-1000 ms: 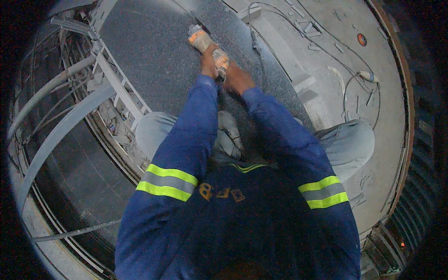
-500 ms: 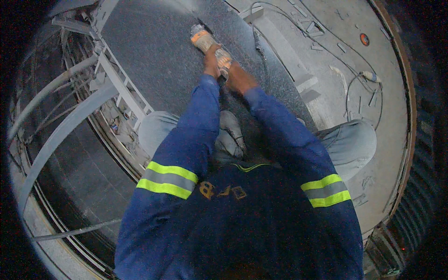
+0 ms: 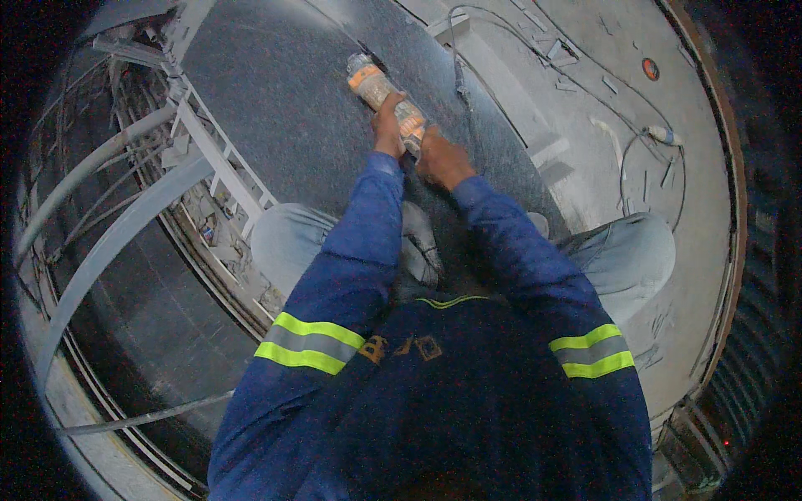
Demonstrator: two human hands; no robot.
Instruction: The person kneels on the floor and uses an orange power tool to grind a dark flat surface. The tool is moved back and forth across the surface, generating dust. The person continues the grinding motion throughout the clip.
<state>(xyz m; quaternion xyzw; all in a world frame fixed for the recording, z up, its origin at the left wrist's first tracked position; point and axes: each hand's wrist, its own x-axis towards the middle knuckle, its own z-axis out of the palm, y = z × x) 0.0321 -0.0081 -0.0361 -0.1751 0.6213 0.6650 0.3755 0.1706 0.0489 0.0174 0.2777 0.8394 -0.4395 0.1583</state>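
A dusty orange-and-grey angle grinder point(image 3: 366, 81) is held in both my hands over a dark speckled slab point(image 3: 276, 100). My left hand point(image 3: 388, 127) is closed round the middle of its body. Farther back, my right hand point(image 3: 444, 159) wraps the rear end of the tool. The grinder's head points away from me and to the left. A thin dark disc edge point(image 3: 373, 57) shows beside the head, at a line on the slab. Pale dust sprays from there toward the far edge. The fingers of my right hand are partly hidden.
To the left stand a pale metal frame point(image 3: 221, 154) and curved bars point(image 3: 117, 234). On the dusty floor at right lie a cable with a connector point(image 3: 662, 135), an orange-rimmed disc point(image 3: 651, 69) and several offcuts. A pale beam point(image 3: 501, 92) runs along the slab's right side.
Both hands and the grinder have shifted slightly toward me and to the right. The grip on the tool looks the same, and dust still sprays.
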